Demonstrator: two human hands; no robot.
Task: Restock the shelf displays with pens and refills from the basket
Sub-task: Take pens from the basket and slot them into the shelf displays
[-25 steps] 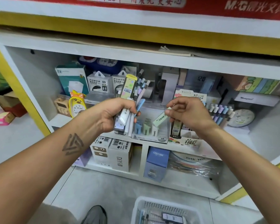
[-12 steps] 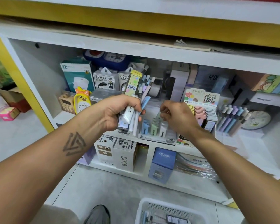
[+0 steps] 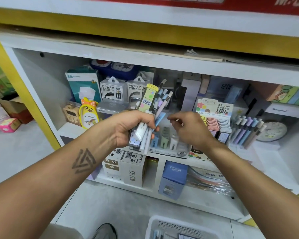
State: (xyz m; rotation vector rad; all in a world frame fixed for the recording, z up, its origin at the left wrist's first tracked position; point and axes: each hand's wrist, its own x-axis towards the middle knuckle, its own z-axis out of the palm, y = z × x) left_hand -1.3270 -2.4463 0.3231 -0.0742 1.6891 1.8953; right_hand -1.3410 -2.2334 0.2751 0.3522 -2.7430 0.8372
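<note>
Gripping a mixed bundle point(image 3: 146, 118) upright, the left hand point(image 3: 128, 128) has its fingers point(image 3: 151, 125) clenched round pastel pens, white tubes and a yellow-capped refill case marked "0.7" and "100". The right hand point(image 3: 190, 128) hangs just right of that bundle, fingers loosely curled, holding nothing. Directly beyond those fingers, on the shelf point(image 3: 266, 152), stands a tray of small lead boxes point(image 3: 166, 142) labelled "2B". Right of them, a refill display point(image 3: 216, 118) reads "0.7 HB" and "100"; further right, a row of pastel pens point(image 3: 247, 131). Behind the bundle stand two "POWER BANK" boxes point(image 3: 113, 88). Below the hands: "DIY" box point(image 3: 133, 171), "CRUHRE" box point(image 3: 174, 178), white basket point(image 3: 179, 226).
</note>
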